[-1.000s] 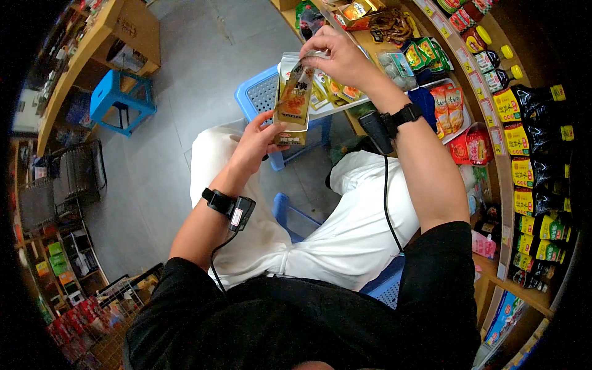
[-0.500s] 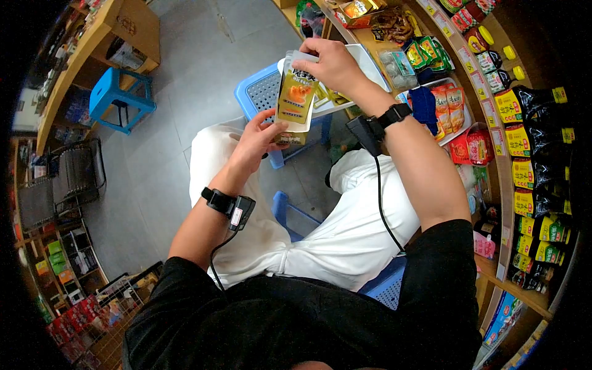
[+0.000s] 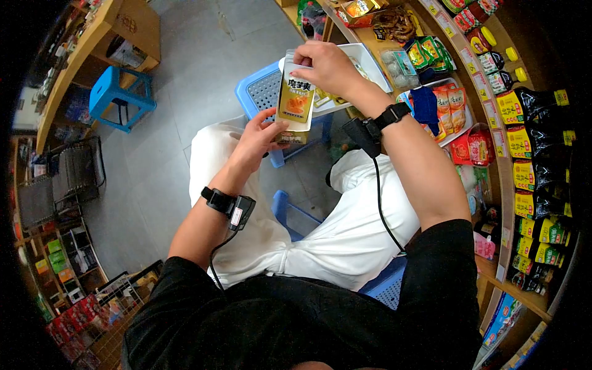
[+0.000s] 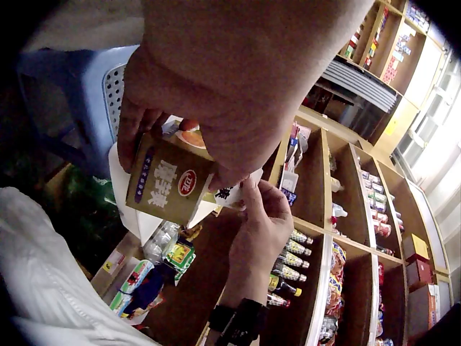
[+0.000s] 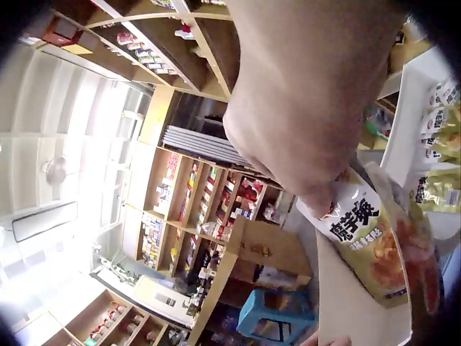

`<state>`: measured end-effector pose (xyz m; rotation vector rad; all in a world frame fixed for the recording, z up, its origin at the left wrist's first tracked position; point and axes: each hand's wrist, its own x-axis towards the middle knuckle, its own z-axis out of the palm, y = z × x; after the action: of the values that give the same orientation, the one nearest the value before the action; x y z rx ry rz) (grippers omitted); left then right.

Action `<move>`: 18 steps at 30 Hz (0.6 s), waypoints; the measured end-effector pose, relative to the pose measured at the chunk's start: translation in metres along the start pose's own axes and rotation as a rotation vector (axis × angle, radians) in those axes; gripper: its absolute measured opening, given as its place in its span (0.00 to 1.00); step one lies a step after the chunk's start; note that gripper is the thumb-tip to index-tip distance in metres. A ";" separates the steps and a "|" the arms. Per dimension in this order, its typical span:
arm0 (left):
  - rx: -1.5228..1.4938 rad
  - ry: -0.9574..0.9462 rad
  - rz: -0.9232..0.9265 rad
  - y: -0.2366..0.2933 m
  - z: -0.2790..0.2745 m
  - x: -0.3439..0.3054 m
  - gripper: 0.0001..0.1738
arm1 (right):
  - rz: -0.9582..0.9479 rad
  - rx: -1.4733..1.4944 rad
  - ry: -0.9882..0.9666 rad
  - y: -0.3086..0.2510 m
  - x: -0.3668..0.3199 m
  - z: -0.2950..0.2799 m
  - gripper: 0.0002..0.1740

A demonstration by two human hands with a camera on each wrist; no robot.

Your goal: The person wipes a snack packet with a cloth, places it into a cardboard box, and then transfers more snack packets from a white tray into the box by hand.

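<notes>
My left hand grips a small gold-brown carton by its lower end, the white inside of its wall showing in the right wrist view. With thumb and fingers, my right hand pinches the top of a gold and white snack packet. The packet's printed front faces up, and its lower end sits within the carton. Beside them is a white tray with several similar packets in it.
A blue plastic stool stands under the tray. To the right, shelves hold dark bottles with yellow labels and a tray of orange packets. Another blue stool is on the grey floor at left.
The packet has turned from a slanted position to lie flat with its front showing, and then slid lower into the carton with my right hand. My left hand has hardly moved.
</notes>
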<state>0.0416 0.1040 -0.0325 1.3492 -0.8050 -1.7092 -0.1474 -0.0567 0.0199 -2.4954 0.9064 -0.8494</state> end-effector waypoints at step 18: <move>-0.080 -0.026 0.004 -0.002 -0.002 0.001 0.35 | 0.309 0.220 0.302 0.026 0.002 -0.001 0.14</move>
<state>0.0434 0.1040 -0.0346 1.2733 -0.7457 -1.7412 -0.1592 -0.0773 0.0086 -2.0064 1.1870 -1.1636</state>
